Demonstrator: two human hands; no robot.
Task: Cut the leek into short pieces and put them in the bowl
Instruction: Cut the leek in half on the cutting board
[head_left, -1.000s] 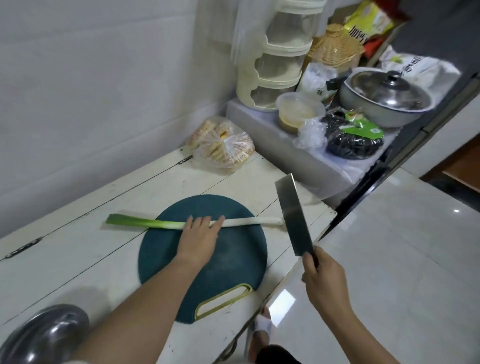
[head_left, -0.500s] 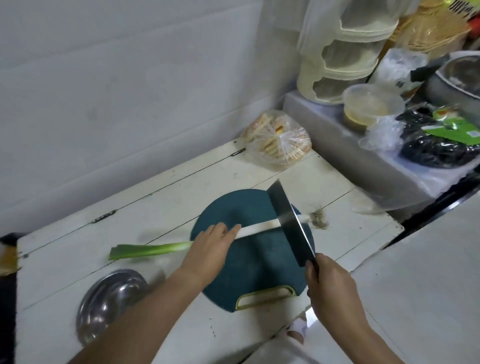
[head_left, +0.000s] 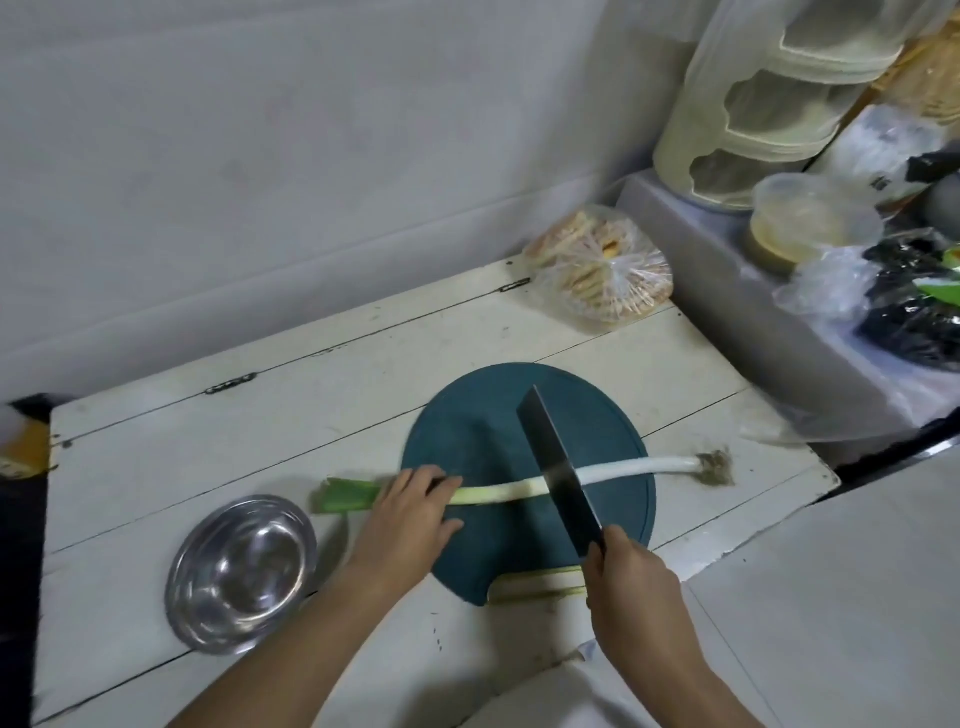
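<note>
A long leek (head_left: 628, 468) lies across the round teal cutting board (head_left: 483, 415), green end left, root end off the board's right edge. My left hand (head_left: 408, 512) presses down on its green part at the board's left edge. My right hand (head_left: 631, 574) grips the handle of a cleaver (head_left: 558, 467), whose blade crosses the leek near the board's middle. An empty steel bowl (head_left: 241, 571) stands to the left of the board, near the table's front.
The white table (head_left: 208, 447) ends just right of the leek's roots. A bag of biscuits (head_left: 597, 267) sits at the back right. A raised ledge (head_left: 727, 280) on the right carries a tiered container, a lidded tub and plastic bags.
The leek has slid right, so its roots now hang past the board. The cleaver blade came down across its white part. My view has shifted left, bringing the bowl fully in.
</note>
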